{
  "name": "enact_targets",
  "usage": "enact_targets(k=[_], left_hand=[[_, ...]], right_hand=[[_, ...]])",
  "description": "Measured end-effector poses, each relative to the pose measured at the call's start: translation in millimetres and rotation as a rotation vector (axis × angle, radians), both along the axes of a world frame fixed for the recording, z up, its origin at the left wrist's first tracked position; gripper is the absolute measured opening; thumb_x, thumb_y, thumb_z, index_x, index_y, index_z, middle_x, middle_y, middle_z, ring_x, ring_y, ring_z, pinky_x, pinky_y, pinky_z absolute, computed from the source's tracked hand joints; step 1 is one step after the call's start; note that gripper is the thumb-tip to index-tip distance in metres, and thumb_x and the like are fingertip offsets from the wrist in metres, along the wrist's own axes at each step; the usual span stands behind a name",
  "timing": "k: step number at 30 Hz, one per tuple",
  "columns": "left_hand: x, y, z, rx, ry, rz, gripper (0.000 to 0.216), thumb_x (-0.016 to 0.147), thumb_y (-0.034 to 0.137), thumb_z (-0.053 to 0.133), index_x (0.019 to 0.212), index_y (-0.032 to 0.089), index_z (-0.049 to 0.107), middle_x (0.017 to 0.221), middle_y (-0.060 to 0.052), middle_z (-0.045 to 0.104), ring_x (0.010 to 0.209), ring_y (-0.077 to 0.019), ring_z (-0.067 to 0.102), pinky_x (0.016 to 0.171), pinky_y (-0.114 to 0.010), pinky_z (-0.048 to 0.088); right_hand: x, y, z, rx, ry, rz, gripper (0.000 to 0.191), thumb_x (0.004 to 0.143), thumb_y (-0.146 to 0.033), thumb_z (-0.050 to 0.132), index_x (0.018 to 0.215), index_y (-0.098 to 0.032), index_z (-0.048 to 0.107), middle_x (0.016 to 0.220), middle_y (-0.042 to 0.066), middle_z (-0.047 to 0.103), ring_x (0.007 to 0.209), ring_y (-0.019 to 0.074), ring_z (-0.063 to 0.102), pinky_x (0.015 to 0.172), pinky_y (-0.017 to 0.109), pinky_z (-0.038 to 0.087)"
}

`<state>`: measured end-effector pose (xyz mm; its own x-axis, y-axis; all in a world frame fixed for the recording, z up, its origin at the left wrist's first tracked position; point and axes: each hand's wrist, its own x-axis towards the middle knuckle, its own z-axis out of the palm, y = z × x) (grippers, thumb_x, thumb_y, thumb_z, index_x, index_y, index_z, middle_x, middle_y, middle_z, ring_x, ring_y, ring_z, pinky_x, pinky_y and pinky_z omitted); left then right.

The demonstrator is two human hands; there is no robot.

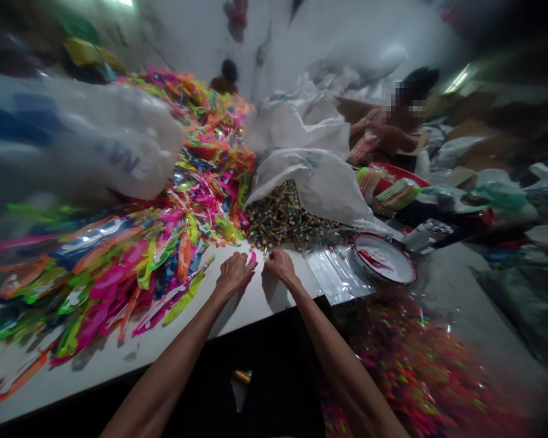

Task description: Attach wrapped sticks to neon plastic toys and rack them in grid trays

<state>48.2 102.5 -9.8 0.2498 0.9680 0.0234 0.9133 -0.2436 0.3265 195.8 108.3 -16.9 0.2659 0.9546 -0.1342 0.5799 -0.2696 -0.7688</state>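
My left hand (234, 272) rests on the white table (265, 298) with its fingers curled, a small pink plastic piece (252, 258) showing at its fingertips. Close beside it, my right hand (278, 265) has its fingers bent down at the edge of a heap of small cylindrical pieces (283, 216); what they pinch is hidden. A big pile of bright neon plastic strips (164, 243) spreads over the table to the left of both hands.
White sacks (310, 158) lie behind the small pieces, another large bag (73, 140) at left. A red-rimmed white dish (384, 258) and clear sleeves (338, 274) sit right. A person (393, 121) works at the far right; another (226, 78) sits far back. Packed colourful bags (415, 365) lie below.
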Motion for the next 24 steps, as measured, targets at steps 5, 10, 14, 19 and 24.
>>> enact_targets(k=[5, 10, 14, 19, 24], left_hand=[[7.7, -20.1, -13.0, 0.039, -0.033, -0.046, 0.026, 0.087, 0.021, 0.038, 0.106, 0.017, 0.055, 0.110, -0.012, 0.057, 0.105, -0.0247, 0.051, 0.085, -0.034, 0.039], [-4.6, -49.7, -9.6, 0.041, -0.058, -0.084, 0.039, 0.089, 0.018, 0.030, 0.126, 0.017, 0.042, 0.111, -0.012, 0.058, 0.106, -0.0231, 0.052, 0.093, -0.036, 0.034], [-12.7, -66.7, 7.4, -0.020, -0.105, -0.114, 0.042, 0.091, 0.043, 0.030, 0.125, 0.022, 0.045, 0.100, -0.009, 0.060, 0.094, -0.0221, 0.057, 0.080, -0.033, 0.041], [-20.4, -77.2, 15.2, -0.181, -0.437, -0.128, 0.038, 0.088, 0.049, 0.034, 0.090, 0.022, 0.059, 0.084, -0.003, 0.059, 0.079, -0.0172, 0.056, 0.068, -0.027, 0.039], [-26.9, -77.7, 0.8, -0.411, -0.867, -0.087, 0.034, 0.078, 0.048, 0.051, 0.069, 0.016, 0.052, 0.059, 0.003, 0.050, 0.054, -0.0105, 0.045, 0.051, -0.022, 0.032]], right_hand=[[4.8, -28.3, -7.4, -0.065, 0.335, 0.029, 0.008, 0.068, -0.025, 0.055, 0.070, -0.018, 0.051, 0.057, 0.001, 0.057, 0.057, 0.0159, 0.058, 0.050, 0.025, 0.043], [5.2, -50.0, 1.2, -0.053, 0.842, -0.037, 0.023, 0.060, -0.030, 0.066, 0.073, -0.017, 0.052, 0.057, -0.001, 0.059, 0.048, 0.0107, 0.056, 0.047, 0.022, 0.043], [-2.7, -59.5, 14.9, -0.013, 1.111, -0.060, 0.036, 0.051, -0.023, 0.075, 0.079, -0.016, 0.055, 0.053, -0.003, 0.059, 0.046, 0.0104, 0.056, 0.046, 0.021, 0.044], [-15.2, -70.2, 22.6, 0.039, 1.110, -0.001, 0.050, 0.052, -0.019, 0.075, 0.097, -0.017, 0.053, 0.056, -0.007, 0.059, 0.044, 0.0094, 0.055, 0.048, 0.022, 0.047], [-18.5, -75.7, 24.7, 0.027, 1.083, 0.058, 0.039, 0.056, -0.024, 0.075, 0.090, -0.015, 0.056, 0.057, -0.002, 0.062, 0.048, 0.0128, 0.060, 0.048, 0.023, 0.046]])
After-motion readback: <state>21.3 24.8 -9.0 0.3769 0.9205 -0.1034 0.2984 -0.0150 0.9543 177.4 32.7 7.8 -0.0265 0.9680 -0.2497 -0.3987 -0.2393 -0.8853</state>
